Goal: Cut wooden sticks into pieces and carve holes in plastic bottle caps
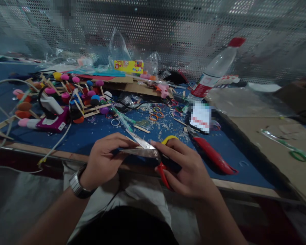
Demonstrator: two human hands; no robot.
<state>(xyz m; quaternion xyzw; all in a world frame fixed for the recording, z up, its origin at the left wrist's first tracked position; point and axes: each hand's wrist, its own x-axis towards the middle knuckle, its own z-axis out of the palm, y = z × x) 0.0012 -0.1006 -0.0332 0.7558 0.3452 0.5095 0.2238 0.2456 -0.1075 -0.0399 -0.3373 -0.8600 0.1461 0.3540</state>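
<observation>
The right hand [187, 170] closes around the yellow and red handles of the scissors [145, 149], fingers curled over the loops. The blades stand slightly apart and point left. The left hand [105, 158], a watch [78, 185] on its wrist, pinches thumb and fingertips shut on the far end of the lower blade. The scissors hang above the near edge of the blue table [91, 136], over the person's lap. Just right of the right hand a red utility knife [214, 156] lies on the blue surface. Beyond the hands, loose rubber bands [155, 114] and pale scraps are scattered. Farther right a clear plastic bottle [214, 71] with a red cap leans tilted; whether it holds liquid cannot be told. At the back a clear plastic bag [118, 46] stands crumpled behind a yellow packet [129, 65]; what is inside is unclear. To the left sits a wooden stick frame [79, 95] studded with coloured balls.
</observation>
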